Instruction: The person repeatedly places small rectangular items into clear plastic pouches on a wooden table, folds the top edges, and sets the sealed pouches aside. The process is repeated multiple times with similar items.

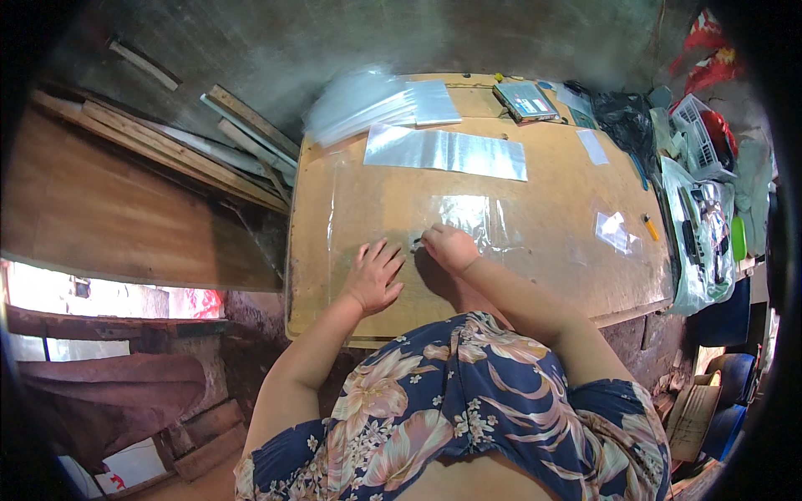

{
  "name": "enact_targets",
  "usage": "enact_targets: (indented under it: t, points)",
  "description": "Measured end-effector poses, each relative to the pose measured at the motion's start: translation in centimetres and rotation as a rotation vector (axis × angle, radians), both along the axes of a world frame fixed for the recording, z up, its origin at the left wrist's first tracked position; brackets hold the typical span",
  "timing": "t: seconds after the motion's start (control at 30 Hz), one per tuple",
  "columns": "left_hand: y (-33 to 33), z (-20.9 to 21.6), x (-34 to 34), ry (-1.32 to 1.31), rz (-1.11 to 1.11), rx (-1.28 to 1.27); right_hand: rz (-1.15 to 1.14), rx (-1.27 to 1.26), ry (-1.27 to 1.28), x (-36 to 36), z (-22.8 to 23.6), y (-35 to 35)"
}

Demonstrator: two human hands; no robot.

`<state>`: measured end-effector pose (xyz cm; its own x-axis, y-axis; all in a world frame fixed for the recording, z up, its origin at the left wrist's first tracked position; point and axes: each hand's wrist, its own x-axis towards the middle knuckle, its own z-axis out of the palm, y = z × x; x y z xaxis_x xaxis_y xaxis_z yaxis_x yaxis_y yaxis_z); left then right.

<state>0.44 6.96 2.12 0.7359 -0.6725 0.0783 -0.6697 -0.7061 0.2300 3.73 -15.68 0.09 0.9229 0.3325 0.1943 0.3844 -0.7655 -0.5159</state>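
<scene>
A clear plastic sheet (476,219) lies flat on the wooden table, shiny where light falls on it. My left hand (376,277) rests on the sheet's near part, palm down and fingers spread. To its right, my right hand (449,248) is closed in a pinch, low over the sheet. From its fingertips sticks out the end of a small dark thing (417,241), too small to name. Beyond both hands lies a long strip of glossy clear film (447,153).
A stack of clear plastic sheets (359,107) sits at the far left of the table (576,267). A flat box (532,102) stands at the back. Toward the right lie a small yellow tool (650,226) and a clear scrap (614,232). Filled plastic bags (706,242) line the right edge.
</scene>
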Motion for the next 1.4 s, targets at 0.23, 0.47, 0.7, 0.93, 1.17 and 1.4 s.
enact_targets:
  t: [0.23, 0.47, 0.7, 0.93, 1.17, 1.4]
  points:
    - [-0.5, 1.1, -0.4, -0.016, 0.033, -0.011, -0.507, 0.919, 0.395, -1.0, 4.4, -8.0]
    - [-4.6, 0.6, 0.2, -0.053, 0.124, 0.092, -0.903, 1.020, 0.116, -9.6, 7.7, -25.7]
    - [-6.5, 0.6, -0.2, -0.070, 0.133, 0.084, -1.438, 0.686, -0.110, -21.0, 6.7, -42.7]
    - [-16.4, -1.8, -5.4, 0.056, -0.128, 0.026, -1.599, -0.132, -0.373, -23.4, -0.1, -52.4]
    - [-20.6, -1.8, -6.1, 0.041, 0.035, -0.277, -1.504, -0.140, -0.275, -23.2, -5.7, -56.4]
    - [-21.6, -2.0, -5.2, -0.028, 0.095, -0.283, -1.372, -0.438, -0.421, -23.7, -6.4, -55.6]
